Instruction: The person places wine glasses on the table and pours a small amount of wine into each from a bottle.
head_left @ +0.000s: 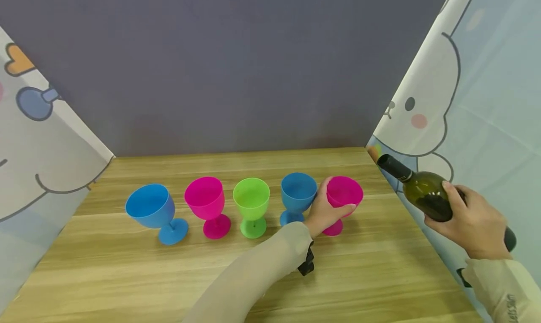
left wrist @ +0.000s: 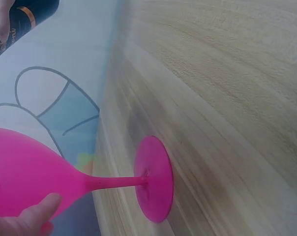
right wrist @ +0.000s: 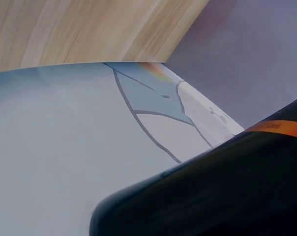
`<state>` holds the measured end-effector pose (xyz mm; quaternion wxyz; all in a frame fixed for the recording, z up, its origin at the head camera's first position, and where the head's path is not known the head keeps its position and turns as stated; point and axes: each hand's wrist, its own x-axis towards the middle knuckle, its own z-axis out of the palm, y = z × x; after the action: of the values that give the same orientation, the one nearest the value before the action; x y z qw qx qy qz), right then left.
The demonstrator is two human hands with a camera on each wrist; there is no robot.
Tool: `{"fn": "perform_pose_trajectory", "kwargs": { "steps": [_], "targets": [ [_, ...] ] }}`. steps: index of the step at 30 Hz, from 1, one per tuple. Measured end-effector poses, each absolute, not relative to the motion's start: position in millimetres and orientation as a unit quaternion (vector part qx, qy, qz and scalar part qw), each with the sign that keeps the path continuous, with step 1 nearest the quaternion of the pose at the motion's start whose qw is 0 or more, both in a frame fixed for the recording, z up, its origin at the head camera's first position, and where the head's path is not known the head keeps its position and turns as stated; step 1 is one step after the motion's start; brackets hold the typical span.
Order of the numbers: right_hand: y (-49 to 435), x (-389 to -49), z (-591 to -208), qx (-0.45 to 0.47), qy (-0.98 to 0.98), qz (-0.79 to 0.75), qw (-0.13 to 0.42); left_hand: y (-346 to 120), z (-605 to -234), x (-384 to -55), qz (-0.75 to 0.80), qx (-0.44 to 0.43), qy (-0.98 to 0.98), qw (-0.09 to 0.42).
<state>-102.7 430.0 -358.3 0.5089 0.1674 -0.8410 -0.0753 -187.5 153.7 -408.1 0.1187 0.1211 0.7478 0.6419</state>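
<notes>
My left hand point(head_left: 323, 214) is wrapped about the bowl of the rightmost pink goblet point(head_left: 345, 189). In the left wrist view, the thumb point(left wrist: 43, 209) lies along that bowl, and the goblet's round foot is at the tabletop; whether it touches cannot be told. Off to the right, my right hand point(head_left: 477, 222) grips a dark green wine bottle point(head_left: 424, 191) around its body. The bottle leans, its black neck pointing up and left, above the table's right edge. Its dark body point(right wrist: 212, 191) fills the lower right of the right wrist view, where no fingers show.
Left of the held goblet, a row holds a blue goblet point(head_left: 298, 191), a green goblet point(head_left: 251, 198), a pink goblet point(head_left: 205, 198) and another blue goblet point(head_left: 150, 208). They stand on a wood-grain table point(head_left: 139, 276). A grey wall rises behind; printed cartoon sheets flank both sides.
</notes>
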Motion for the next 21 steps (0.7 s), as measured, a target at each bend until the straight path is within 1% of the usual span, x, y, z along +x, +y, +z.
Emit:
{"fn": "perform_pose_trajectory", "kwargs": {
  "steps": [4,13,21],
  "targets": [
    [431.8,-102.3,-359.6,0.184,-0.845,-0.086,0.495,153.2,-410.6,-188.3,0.641,0.124,0.749,0.113],
    [434.3,-107.6,-355.1,0.207,-0.831,-0.095,0.508,153.7,-409.9,-189.4,0.641,0.128,0.749,0.105],
    [435.1,-104.7,-353.9,0.225,-0.836,-0.082,0.494,151.3,-409.9,-188.4,0.634,0.141,0.753,0.107]
  ]
}}
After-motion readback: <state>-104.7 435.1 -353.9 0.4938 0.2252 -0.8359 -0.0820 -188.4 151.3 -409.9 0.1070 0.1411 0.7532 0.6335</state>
